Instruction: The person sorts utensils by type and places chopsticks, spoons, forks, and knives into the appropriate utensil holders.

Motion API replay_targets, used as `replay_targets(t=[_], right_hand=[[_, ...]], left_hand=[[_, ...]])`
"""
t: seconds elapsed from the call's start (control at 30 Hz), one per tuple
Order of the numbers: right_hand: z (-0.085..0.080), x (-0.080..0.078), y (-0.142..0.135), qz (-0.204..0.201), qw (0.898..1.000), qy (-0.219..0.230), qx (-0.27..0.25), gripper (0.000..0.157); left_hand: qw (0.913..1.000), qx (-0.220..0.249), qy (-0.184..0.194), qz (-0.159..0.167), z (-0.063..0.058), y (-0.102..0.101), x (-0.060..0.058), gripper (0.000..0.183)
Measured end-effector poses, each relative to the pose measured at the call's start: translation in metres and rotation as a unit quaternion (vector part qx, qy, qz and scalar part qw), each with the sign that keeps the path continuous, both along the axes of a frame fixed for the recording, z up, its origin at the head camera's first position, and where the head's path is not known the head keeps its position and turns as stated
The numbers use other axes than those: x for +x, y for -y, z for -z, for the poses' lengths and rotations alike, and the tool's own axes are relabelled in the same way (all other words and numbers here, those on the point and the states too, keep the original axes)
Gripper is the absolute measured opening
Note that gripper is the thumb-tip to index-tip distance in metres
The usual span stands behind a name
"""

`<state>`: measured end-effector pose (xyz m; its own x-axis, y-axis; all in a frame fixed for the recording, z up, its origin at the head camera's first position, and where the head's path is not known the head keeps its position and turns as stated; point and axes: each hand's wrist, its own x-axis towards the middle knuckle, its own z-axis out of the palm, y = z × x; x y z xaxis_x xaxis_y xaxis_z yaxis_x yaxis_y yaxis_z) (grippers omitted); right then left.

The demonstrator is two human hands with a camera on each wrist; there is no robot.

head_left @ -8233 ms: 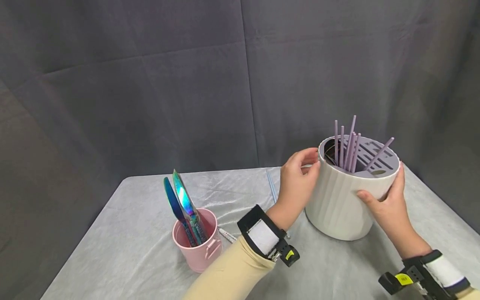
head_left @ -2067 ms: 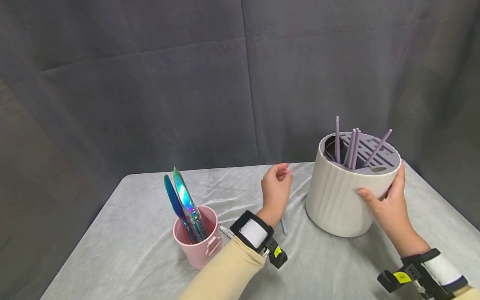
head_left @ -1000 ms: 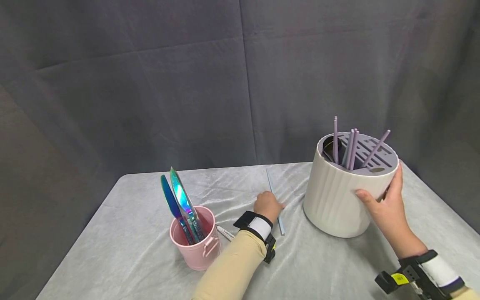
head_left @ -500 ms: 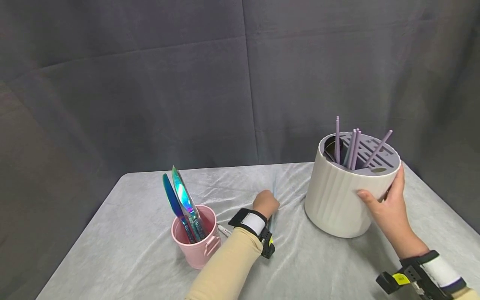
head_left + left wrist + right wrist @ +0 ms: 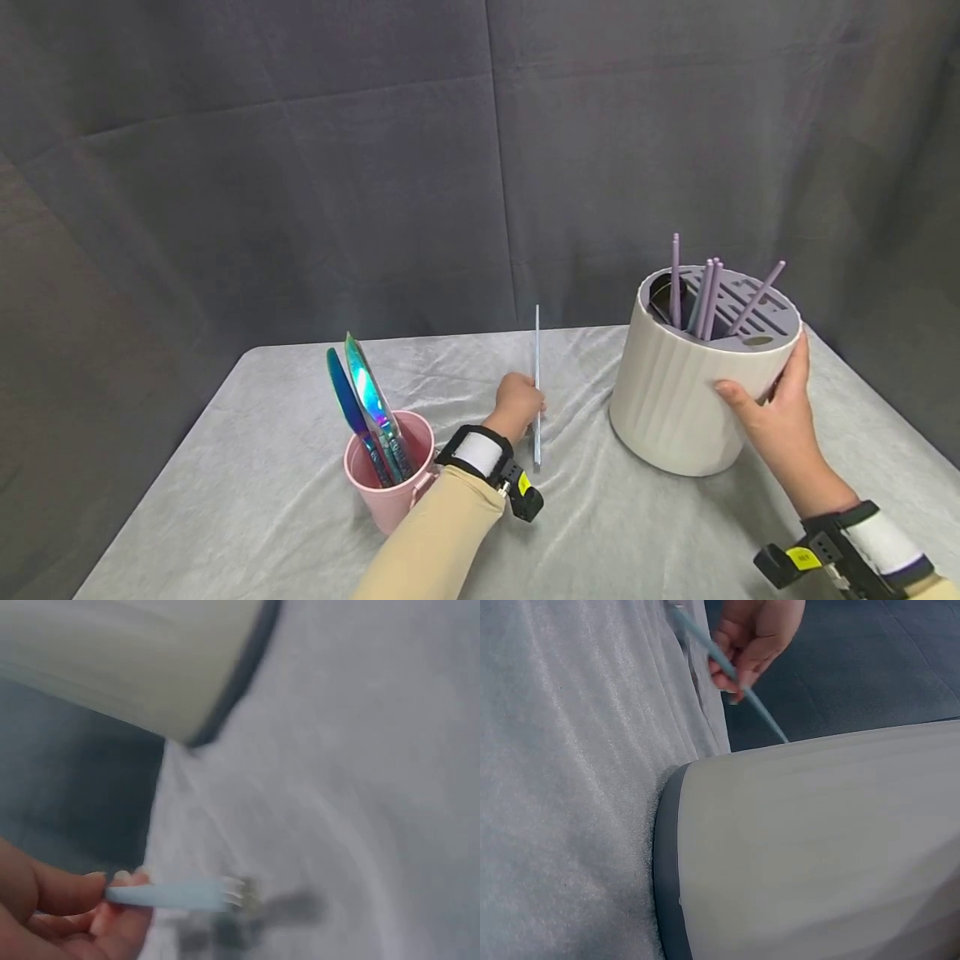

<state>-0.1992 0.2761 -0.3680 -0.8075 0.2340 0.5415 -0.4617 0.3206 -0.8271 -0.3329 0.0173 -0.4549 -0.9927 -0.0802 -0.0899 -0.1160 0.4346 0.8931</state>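
Note:
Pinched between the thumb and fingers of my left hand [image 5: 516, 402] is a pair of pale blue chopsticks [image 5: 537, 350], held together just over the table. Their thicker ends, with light bands, point toward the near side in the left wrist view, where the chopsticks [image 5: 180, 895] look foreshortened. My right hand [image 5: 783, 429] grips the right side of a ribbed white utensil holder [image 5: 675, 408], thumb on the front and fingers partly hidden behind. Several lilac chopsticks [image 5: 708, 300] stand in its slotted grey top [image 5: 780, 312], beside a dark round-ended utensil [image 5: 662, 292].
Left of my left forearm stands a pink bucket [image 5: 386, 508] with shiny rainbow-coloured knives [image 5: 363, 392] upright in it. A grey cloth [image 5: 247, 500] covers the table, and a dark curtain [image 5: 337, 208] hangs behind its back edge.
My left hand has come down from beside the holder, taken the pale blue chopsticks off the table, and raised them slightly while shifting left. My right hand has kept its grip on the holder.

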Motion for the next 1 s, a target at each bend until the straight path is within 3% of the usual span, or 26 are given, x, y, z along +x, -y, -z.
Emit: replay_targets(t=[0.1, 0.17, 0.33, 0.53, 0.7, 0.83, 1.0], right_hand=[[0.000, 0.000, 0.000, 0.000, 1.000, -0.001, -0.004, 0.099], [0.000, 0.000, 0.000, -0.001, 1.000, -0.001, -0.004, 0.099], [0.001, -0.001, 0.000, 0.000, 1.000, -0.003, 0.000, 0.099], [0.001, -0.001, 0.000, 0.002, 1.000, -0.001, 0.004, 0.098], [0.001, -0.002, 0.000, 0.008, 1.000, 0.011, 0.008, 0.098], [0.001, -0.002, 0.001, 0.011, 1.000, 0.014, 0.008, 0.098], [0.002, -0.002, 0.001, 0.006, 1.000, 0.003, 0.002, 0.098]], left_hand=[[0.9944, 0.105, 0.003, -0.014, -0.057, 0.000, 0.043, 0.025], [0.9867, 0.161, -0.020, -0.015, -0.076, -0.001, 0.058, 0.021], [0.9666, 0.248, -0.063, 0.003, -0.101, -0.005, 0.075, 0.020], [0.9444, 0.306, -0.118, 0.023, -0.123, -0.013, 0.089, 0.020], [0.9079, 0.381, -0.170, 0.044, -0.148, -0.024, 0.105, 0.017], [0.8670, 0.441, -0.224, 0.065, -0.163, -0.032, 0.115, 0.017], [0.8196, 0.487, -0.290, 0.083, -0.174, -0.040, 0.124, 0.015]])
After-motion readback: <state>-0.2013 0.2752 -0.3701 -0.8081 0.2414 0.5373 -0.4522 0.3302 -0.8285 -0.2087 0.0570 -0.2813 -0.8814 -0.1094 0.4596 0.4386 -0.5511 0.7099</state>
